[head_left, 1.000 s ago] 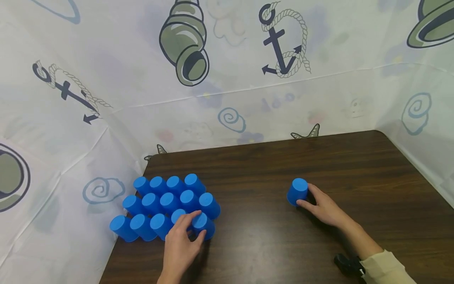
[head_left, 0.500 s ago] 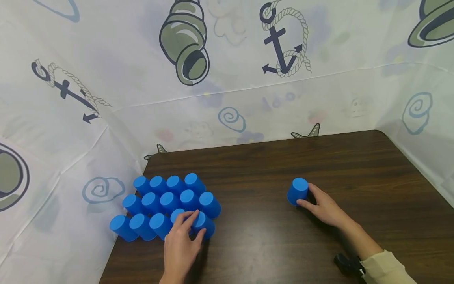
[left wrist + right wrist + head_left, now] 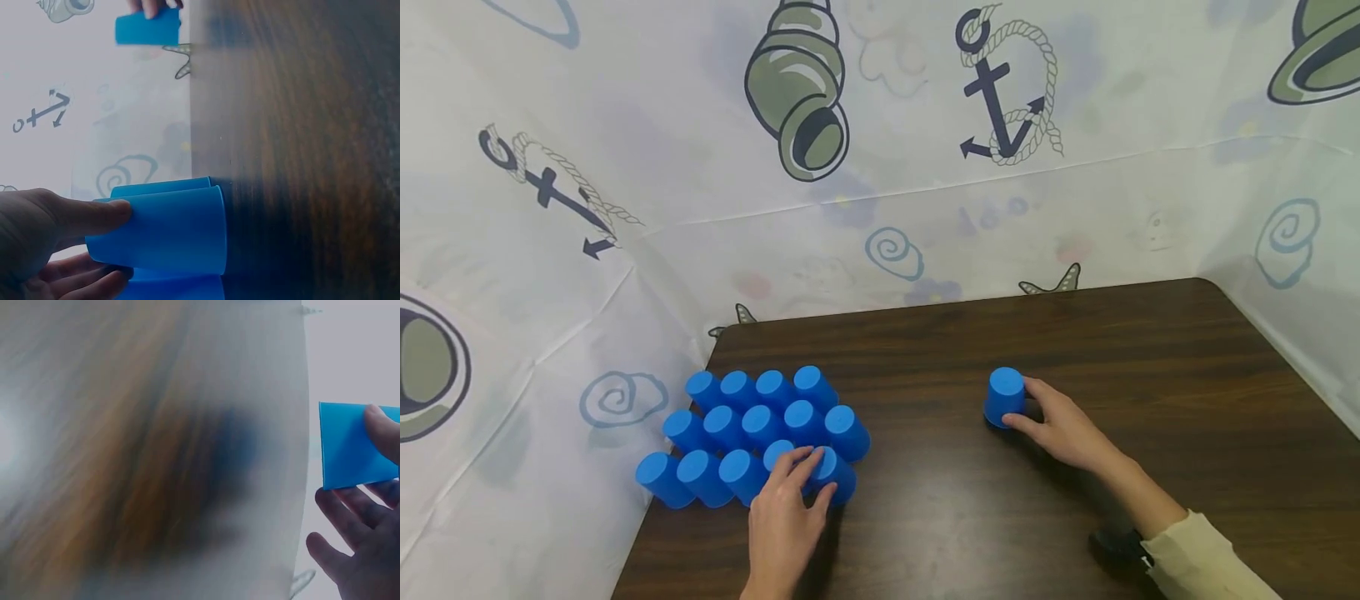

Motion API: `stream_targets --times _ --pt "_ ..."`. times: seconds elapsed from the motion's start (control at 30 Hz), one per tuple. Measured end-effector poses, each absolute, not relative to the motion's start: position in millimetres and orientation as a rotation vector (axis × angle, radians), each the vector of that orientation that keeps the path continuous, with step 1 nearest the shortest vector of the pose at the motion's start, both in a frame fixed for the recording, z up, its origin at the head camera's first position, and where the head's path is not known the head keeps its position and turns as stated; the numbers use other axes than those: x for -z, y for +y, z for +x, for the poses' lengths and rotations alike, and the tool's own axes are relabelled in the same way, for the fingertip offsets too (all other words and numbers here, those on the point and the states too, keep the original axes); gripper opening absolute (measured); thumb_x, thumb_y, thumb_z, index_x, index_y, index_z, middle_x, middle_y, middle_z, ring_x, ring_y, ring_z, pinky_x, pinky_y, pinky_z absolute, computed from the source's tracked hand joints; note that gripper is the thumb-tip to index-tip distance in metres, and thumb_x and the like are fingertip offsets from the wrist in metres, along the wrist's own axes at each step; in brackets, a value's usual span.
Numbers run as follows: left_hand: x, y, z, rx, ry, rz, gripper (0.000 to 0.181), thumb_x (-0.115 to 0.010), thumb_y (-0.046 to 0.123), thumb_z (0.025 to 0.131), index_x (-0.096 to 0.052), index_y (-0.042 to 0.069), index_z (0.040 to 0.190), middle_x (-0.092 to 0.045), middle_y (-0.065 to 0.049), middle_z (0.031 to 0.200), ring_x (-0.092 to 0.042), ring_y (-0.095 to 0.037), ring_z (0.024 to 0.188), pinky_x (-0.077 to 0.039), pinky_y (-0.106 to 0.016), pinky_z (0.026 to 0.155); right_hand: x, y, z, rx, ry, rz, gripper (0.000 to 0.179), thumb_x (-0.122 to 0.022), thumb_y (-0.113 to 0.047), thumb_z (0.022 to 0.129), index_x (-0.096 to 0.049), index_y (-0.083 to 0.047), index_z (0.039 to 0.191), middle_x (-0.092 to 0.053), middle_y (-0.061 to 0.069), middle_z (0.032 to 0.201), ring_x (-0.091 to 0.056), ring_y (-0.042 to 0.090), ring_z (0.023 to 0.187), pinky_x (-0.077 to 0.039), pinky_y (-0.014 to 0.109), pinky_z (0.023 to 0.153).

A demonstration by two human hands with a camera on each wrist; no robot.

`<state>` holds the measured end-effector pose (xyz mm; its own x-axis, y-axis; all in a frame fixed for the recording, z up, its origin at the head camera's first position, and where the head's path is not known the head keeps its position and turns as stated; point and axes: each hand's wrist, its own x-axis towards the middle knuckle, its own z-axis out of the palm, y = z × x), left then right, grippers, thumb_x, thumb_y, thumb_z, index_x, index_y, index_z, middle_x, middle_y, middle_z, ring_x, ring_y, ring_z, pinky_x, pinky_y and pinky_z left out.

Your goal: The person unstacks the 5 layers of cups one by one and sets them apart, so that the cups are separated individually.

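Several blue cups stand upside down in three rows at the left of the table. My left hand (image 3: 786, 517) holds the right-end cup (image 3: 835, 477) of the front row between thumb and fingers. That cup (image 3: 169, 231) stands with its rim on the table in the left wrist view, close against its neighbours. Farther right, my right hand (image 3: 1067, 425) grips another upside-down blue cup (image 3: 1004, 397) by its side. In the right wrist view a pale gap shows between this cup (image 3: 353, 447) and the table, so it appears lifted a little.
The dark wooden table (image 3: 925, 533) reaches back to a white printed curtain (image 3: 715, 150) that hangs behind it and at both sides. A black strapped device (image 3: 1116, 546) sits at the right wrist, by a pale sleeve (image 3: 1198, 554).
My right hand has moved left with its cup, toward the rows, and the cup appears to have come up off the table. The left hand stays at its cup.
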<state>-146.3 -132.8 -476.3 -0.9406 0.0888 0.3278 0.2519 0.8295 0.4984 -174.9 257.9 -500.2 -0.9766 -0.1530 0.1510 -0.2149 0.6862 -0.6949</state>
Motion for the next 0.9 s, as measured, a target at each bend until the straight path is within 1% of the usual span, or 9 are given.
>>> stream_targets --times 0.3,0.47,0.53,0.7,0.9 --pt "477.8 -133.6 -144.5 0.765 -2.692 -0.261 0.041 -0.089 0.013 0.072 -0.072 0.011 0.109 -0.065 -0.009 0.124 -0.068 -0.032 0.102 -0.055 -0.05 0.082 491.7 192.9 -208.7 -1.247 -2.816 0.483 0.065 -0.068 -0.034 0.093 -0.043 -0.003 0.143 -0.054 0.015 0.137 -0.056 0.032 0.122 -0.045 0.053 0.1" --pt "478.7 -133.7 -143.8 0.758 -2.652 -0.287 0.039 -0.089 0.012 0.071 -0.074 0.009 0.106 -0.065 -0.009 0.124 -0.069 -0.031 0.102 -0.056 -0.049 0.081 490.2 155.8 -228.3 -1.308 -2.832 0.519 0.067 -0.066 -0.034 0.095 -0.038 -0.003 0.146 -0.052 0.016 0.14 -0.054 0.033 0.125 -0.044 0.053 0.101" --pt "478.9 -134.0 -143.9 0.755 -2.634 -0.295 0.038 -0.09 0.013 0.071 -0.075 0.008 0.105 -0.065 -0.009 0.123 -0.069 -0.031 0.101 -0.056 -0.049 0.081 491.2 142.8 -236.1 -1.328 -2.838 0.532 0.066 -0.065 -0.033 0.095 -0.037 -0.003 0.147 -0.052 0.017 0.14 -0.053 0.033 0.126 -0.044 0.053 0.102" --pt "478.9 -134.6 -144.7 0.74 -2.622 -0.312 0.036 -0.09 0.013 0.071 -0.077 0.007 0.104 -0.064 -0.008 0.117 -0.068 -0.029 0.101 -0.056 -0.048 0.081 497.0 116.0 -254.1 -1.343 -2.84 0.517 0.065 -0.065 -0.032 0.096 -0.036 -0.005 0.148 -0.052 0.014 0.141 -0.053 0.03 0.127 -0.044 0.048 0.103" --pt "478.9 -135.6 -144.2 0.721 -2.624 -0.331 0.036 -0.089 0.014 0.071 -0.077 0.008 0.104 -0.063 -0.007 0.112 -0.069 -0.028 0.098 -0.057 -0.047 0.079 504.0 93.1 -266.5 -1.286 -2.849 0.524 0.066 -0.063 -0.034 0.096 -0.036 -0.004 0.148 -0.05 0.013 0.143 -0.05 0.028 0.13 -0.042 0.046 0.105"
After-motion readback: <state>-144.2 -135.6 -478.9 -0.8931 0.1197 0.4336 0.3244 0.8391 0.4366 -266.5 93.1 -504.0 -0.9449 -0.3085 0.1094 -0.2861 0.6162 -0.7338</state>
